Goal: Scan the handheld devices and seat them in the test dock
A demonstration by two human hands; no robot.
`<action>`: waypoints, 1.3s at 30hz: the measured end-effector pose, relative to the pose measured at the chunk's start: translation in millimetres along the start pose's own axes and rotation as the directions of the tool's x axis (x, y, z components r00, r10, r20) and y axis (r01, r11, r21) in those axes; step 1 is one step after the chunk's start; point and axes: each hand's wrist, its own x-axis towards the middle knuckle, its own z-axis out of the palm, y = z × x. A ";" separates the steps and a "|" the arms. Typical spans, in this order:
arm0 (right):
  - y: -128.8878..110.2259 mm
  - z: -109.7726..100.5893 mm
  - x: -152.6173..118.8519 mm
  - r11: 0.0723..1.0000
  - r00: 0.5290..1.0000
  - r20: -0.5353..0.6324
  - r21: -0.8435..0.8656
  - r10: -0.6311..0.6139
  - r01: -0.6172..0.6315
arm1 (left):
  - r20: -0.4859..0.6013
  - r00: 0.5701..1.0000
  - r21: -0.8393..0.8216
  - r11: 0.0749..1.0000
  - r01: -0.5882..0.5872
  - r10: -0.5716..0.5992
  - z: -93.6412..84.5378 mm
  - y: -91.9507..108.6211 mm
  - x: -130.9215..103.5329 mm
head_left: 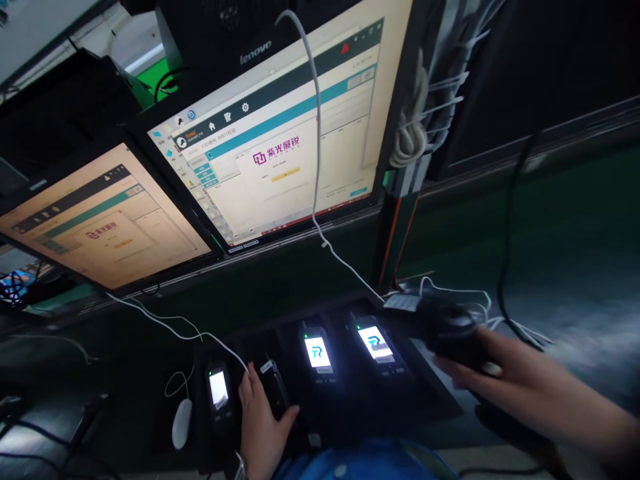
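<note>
My left hand [264, 421] is around a dark handheld device [274, 388] with an unlit screen, fingers along its left side and thumb on its right. A white cable [220, 342] reaches my left fingertips; its end is hidden. In my right hand [495, 370] is a black barcode scanner [447, 328], held above the right end of the dark mat. Left of my left hand lies a handheld device with a white screen [219, 389]. Two more lit devices, a middle one [317, 352] and a right one [375, 344], show a blue logo.
Behind the devices stand a left monitor [150, 230] and a larger Lenovo monitor [240, 193]. A long white cable [318, 133] hangs across the larger one. A white mouse [182, 424] lies at left. Bundled cables [413, 133] run beside a post.
</note>
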 end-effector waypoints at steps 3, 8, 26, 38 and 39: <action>-39.3 14.0 -11.3 0.980 0.972 0.223 0.199 -0.075 0.030 | 0.016 0.999 -0.018 0.999 -0.028 0.029 -8.7 -6.0 2.3; -84.9 47.3 -28.7 0.966 0.909 0.399 0.260 -0.115 0.008 | -0.049 0.997 -0.179 0.981 -0.068 0.060 -15.6 -10.0 6.1; -91.6 110.5 -41.9 0.939 0.837 0.507 0.342 -0.206 0.025 | -0.341 0.940 -0.525 0.824 -0.214 0.026 14.0 -9.3 -11.8; -77.5 101.7 -40.2 0.971 0.876 0.457 0.236 -0.156 0.050 | -0.320 0.947 -0.502 0.843 -0.192 0.025 17.1 -10.7 -8.9; -71.2 94.2 -35.3 0.987 0.904 0.416 0.157 -0.103 0.040 | -0.321 0.947 -0.495 0.848 -0.188 0.023 16.9 -10.8 -7.7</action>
